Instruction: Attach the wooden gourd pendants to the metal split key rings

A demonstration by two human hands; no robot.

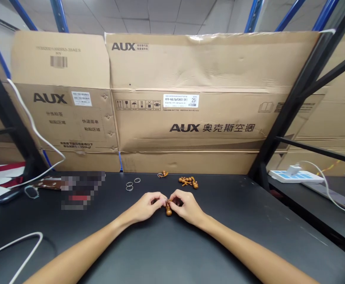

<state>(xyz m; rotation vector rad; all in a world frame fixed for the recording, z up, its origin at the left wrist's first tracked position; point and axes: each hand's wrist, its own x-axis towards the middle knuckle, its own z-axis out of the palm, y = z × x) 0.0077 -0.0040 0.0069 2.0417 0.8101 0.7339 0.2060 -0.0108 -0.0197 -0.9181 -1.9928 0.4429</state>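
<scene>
Plainly, left hand [147, 206] and right hand [188, 207] both pinch a wooden gourd [168, 210] — light, hard, probably slick; best held at its neck. Metal rings [130, 185] lie beyond it.

Cardboard boxes [190, 98] behind, power strip [293, 176] at right.

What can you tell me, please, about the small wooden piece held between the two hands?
The wooden piece is small, brown and glossy, shaped like a gourd with a rounded lower bulb. It stands roughly upright, bulb down, over the black table; whether it touches the table cannot be told. The left hand and right hand pinch its upper end, hiding that part.
</scene>
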